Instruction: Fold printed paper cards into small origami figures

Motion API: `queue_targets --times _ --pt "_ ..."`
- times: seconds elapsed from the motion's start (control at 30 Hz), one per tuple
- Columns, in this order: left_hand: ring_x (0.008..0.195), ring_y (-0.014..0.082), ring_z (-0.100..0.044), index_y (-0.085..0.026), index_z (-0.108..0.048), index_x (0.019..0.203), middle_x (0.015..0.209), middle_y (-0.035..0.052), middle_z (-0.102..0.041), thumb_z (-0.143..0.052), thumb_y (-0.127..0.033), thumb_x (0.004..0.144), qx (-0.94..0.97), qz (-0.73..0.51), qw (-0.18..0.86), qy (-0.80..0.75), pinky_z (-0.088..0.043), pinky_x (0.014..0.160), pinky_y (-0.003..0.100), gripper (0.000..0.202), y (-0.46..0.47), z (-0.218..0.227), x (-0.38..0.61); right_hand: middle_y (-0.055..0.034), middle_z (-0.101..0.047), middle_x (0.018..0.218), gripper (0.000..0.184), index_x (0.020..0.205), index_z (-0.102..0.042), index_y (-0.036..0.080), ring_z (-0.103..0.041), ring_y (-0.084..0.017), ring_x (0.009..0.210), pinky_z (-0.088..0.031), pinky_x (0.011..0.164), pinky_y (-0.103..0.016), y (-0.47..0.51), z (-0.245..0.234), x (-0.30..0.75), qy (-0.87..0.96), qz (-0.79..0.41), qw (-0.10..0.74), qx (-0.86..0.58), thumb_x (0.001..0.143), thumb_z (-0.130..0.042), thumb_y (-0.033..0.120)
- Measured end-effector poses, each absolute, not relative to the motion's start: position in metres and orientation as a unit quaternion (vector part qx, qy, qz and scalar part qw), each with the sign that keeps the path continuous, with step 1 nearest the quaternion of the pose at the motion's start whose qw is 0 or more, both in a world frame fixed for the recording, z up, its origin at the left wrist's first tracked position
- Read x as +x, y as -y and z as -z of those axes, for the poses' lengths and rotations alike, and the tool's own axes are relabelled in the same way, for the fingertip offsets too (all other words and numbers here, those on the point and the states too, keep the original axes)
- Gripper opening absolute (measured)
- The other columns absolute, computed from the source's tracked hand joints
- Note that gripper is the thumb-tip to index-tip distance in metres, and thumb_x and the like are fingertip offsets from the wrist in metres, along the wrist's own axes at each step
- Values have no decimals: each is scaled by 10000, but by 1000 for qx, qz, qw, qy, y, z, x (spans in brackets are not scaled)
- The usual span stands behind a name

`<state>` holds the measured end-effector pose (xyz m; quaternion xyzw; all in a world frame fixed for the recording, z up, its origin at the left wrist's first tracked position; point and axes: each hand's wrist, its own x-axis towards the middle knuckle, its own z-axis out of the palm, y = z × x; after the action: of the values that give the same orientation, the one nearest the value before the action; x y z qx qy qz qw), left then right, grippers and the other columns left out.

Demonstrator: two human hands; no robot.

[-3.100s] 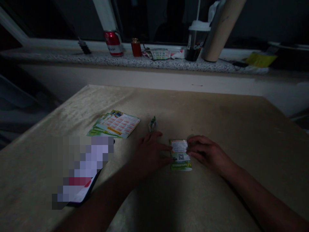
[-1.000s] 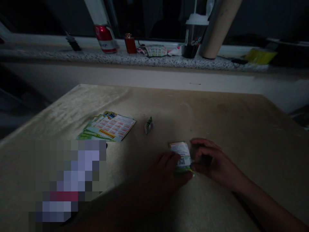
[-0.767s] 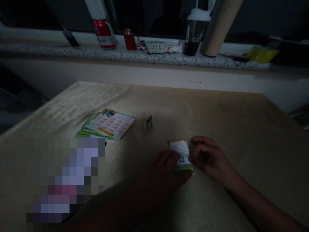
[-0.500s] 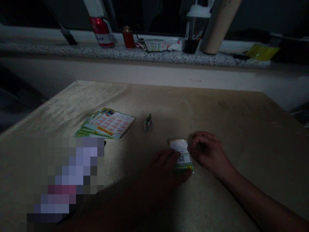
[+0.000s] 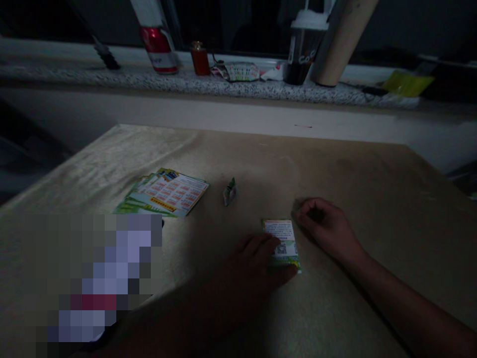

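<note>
A small printed ticket, white with green edges and a square code, lies on the table. Across its lower left part rests my left hand, fingers stretched out and thumb along the bottom edge. My right hand is just right of the ticket and apart from it. Its fingers are curled in against the thumb; whatever may be between them is hidden. Farther off stands a small folded green-and-white paper. A fanned stack of printed tickets lies on the left, red and white with green borders.
The table meets a wall with a speckled sill. On the sill are a red-and-white can, an orange-brown jar, crumpled printed paper, a lidded cup and a tan cylinder. A blurred-out patch covers the lower left.
My right hand has moved slightly right, away from the ticket's edge, and its fingers are curled tighter. My left hand stays on the ticket. The view has tilted a little.
</note>
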<state>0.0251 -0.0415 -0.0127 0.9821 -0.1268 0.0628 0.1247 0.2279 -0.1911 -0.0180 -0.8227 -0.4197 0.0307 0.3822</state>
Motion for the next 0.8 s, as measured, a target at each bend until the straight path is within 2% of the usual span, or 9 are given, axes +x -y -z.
queue_targets --times 0.1,0.2,0.33,0.43,0.57,0.7,0.8 --pt "1295 314 -469 -353 -514 1387 1428 121 -475 -564 -175 946 981 -54 141 124 -449 1033 501 478 40 8 27 -56 -731 969 80 902 -643 242 -685 -249 904 -534 836 -438 201 12 218 407 -57 400 -820 909 -618 318" --pt "1273 291 -495 -250 -547 1354 1378 119 -534 -554 -134 933 980 -52 155 117 -437 1067 471 436 39 5 30 -58 -724 1016 41 908 -673 252 -664 -260 1003 -517 911 -458 208 7 211 459 -59 381 -800 901 -636 267" --pt "1216 281 -527 -170 -600 1259 1305 122 -584 -552 -108 917 977 -71 172 102 -447 1065 448 350 39 4 31 -79 -688 1161 262 1128 -672 272 -623 -273 1127 -497 974 -485 211 7 212 526 -59 326 -783 900 -595 167" --pt "1178 261 -544 -168 -600 1242 1263 108 -600 -587 -167 918 970 -73 219 82 -458 1057 431 324 40 3 31 -87 -647 1265 374 1215 -651 280 -583 -283 1208 -468 1013 -505 213 9 213 564 -52 290 -772 887 -575 116" --pt "1168 246 -553 -183 -623 1172 1248 84 -610 -691 -269 880 957 -85 273 59 -469 1054 412 312 40 1 33 -86 -654 1270 359 1226 -652 276 -576 -292 1226 -455 1023 -502 213 11 212 586 -46 276 -760 885 -620 168" --pt "1053 221 -604 -177 -671 1049 1110 70 -669 -599 -208 948 954 -121 259 85 -521 962 388 128 37 3 37 -78 -655 1273 393 1225 -646 273 -584 -283 1222 -459 1026 -491 213 11 212 594 -57 281 -752 861 -621 129" --pt "943 199 -636 -165 -671 1029 1027 68 -697 -517 -160 985 949 -147 262 98 -543 887 360 161 34 5 36 -84 -646 1274 406 1234 -640 274 -591 -281 1207 -460 1025 -496 213 10 212 589 -58 290 -752 857 -633 124"
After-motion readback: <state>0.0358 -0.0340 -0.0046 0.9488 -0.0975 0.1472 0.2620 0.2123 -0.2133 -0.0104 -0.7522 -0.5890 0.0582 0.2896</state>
